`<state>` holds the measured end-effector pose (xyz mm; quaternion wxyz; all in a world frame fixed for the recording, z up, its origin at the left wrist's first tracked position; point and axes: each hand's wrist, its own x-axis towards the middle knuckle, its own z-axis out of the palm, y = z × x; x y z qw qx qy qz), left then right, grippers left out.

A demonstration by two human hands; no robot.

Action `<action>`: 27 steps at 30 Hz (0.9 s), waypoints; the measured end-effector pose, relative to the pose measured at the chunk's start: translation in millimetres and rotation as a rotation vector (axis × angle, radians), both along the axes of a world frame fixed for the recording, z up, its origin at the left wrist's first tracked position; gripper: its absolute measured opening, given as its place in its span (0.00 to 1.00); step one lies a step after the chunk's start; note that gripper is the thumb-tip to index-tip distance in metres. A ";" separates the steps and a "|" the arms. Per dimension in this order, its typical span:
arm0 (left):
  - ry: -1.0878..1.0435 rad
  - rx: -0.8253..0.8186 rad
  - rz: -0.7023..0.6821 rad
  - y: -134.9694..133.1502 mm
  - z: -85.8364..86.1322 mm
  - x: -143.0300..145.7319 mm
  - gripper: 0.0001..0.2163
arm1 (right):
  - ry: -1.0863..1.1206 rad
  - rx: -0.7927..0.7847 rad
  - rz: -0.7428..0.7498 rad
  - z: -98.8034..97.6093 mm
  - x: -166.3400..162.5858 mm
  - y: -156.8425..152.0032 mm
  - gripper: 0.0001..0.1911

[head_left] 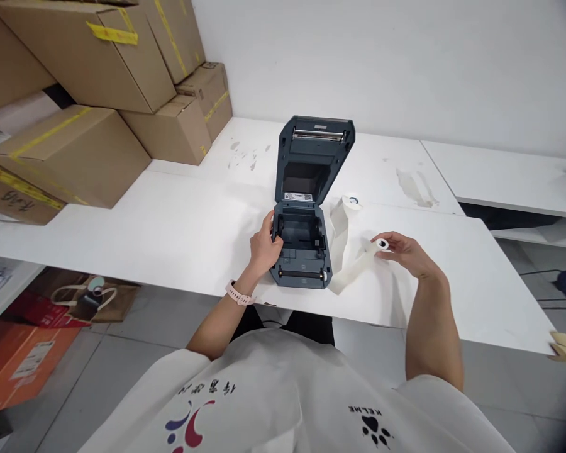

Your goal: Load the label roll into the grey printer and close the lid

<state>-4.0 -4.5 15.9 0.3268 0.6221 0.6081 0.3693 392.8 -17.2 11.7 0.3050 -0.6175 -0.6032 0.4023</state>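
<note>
A dark grey label printer (302, 258) stands on the white table with its lid (314, 157) tipped up, showing the bay and roller inside. My left hand (265, 244) grips the printer's left side, the thumb over its rim. Off to the right, my right hand (403, 251) pinches a small roll of white labels (382, 244) at its edge. A strip of the paper trails from this roll down toward the printer's front right corner. Behind it lies another white roll (352, 201), and a loose paper strip (339, 239) runs from it along the printer's right side.
Cardboard boxes (108, 56) with yellow tape are stacked at the back left of the table (179, 220). A white wall rises behind. Below on the left are an orange box (28, 362) and paper bags. Peeled patches mark the tabletop.
</note>
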 end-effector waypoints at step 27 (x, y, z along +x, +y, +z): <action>-0.076 -0.009 0.021 0.2 -5.0 -0.4 0.36 | -0.018 -0.079 0.074 26.0 -26.6 118.3 0.52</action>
